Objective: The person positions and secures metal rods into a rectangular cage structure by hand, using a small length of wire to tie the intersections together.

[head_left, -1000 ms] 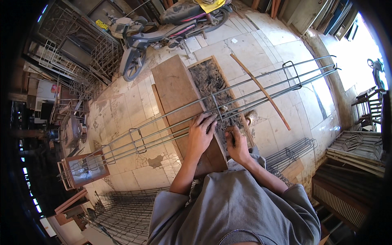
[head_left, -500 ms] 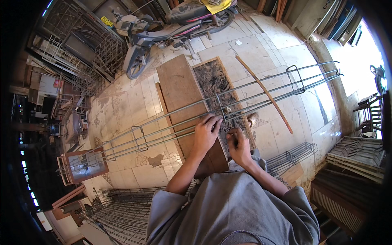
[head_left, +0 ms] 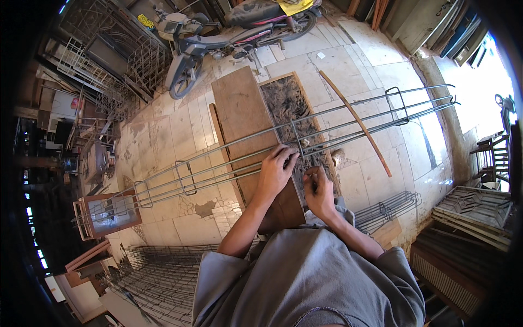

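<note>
A long cage of thin steel rods with rectangular wire stirrups crosses in front of me. It passes over a brown wooden board and a wood-edged shallow tray holding dark, tangled wire-like scraps. My left hand is closed, fingertips pinched at a lower rod beside the middle stirrup. My right hand is closed too, thumb against curled fingers, just over the near end of the tray and apart from the rods. Whatever is between the fingers of either hand is too small to make out.
A brown wooden stick slants across the rods on the right. Another rod bundle lies near my right elbow, and many more rods at lower left. A framed pane is under the cage's left end. A motorbike stands beyond.
My left hand's fingers have drawn in and curled more beside the stirrup. The right hand has risen slightly, still curled. The whole view has shifted a little.
</note>
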A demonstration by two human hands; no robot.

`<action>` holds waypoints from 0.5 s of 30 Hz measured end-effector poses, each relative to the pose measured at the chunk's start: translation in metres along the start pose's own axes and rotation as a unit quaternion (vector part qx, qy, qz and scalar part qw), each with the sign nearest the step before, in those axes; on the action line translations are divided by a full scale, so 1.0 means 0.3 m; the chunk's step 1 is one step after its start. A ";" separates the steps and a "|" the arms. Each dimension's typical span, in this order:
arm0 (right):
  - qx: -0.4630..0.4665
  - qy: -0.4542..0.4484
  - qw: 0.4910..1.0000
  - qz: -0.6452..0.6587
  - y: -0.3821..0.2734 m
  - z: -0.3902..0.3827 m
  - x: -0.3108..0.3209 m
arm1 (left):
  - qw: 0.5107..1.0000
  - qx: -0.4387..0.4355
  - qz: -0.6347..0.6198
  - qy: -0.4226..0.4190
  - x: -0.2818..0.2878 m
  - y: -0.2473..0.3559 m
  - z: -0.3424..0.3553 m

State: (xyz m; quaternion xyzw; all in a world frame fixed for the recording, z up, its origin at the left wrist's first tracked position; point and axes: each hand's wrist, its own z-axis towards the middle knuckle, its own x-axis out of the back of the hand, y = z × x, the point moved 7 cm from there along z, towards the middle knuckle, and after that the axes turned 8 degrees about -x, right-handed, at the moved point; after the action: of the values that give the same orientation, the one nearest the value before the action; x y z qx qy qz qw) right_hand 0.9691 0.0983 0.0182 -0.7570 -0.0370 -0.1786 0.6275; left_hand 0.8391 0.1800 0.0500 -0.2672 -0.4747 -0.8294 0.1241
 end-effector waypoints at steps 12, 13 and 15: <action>0.039 0.004 0.989 -0.142 -0.065 -0.005 0.022 | 0.999 0.016 0.022 -0.025 -0.002 -0.012 0.014; 0.052 0.001 0.983 -0.177 -0.083 -0.005 0.030 | 0.999 0.015 0.018 -0.026 -0.004 -0.012 0.015; 0.081 -0.008 0.967 -0.242 -0.130 -0.004 0.040 | 0.999 0.015 0.012 -0.027 -0.006 -0.014 0.017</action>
State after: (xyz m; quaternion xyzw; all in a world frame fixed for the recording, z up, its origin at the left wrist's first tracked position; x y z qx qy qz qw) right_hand 0.9692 0.1033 0.0586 -0.6736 -0.2389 -0.3153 0.6243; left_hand 0.8402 0.1864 0.0480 -0.2937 -0.4874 -0.8127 0.1253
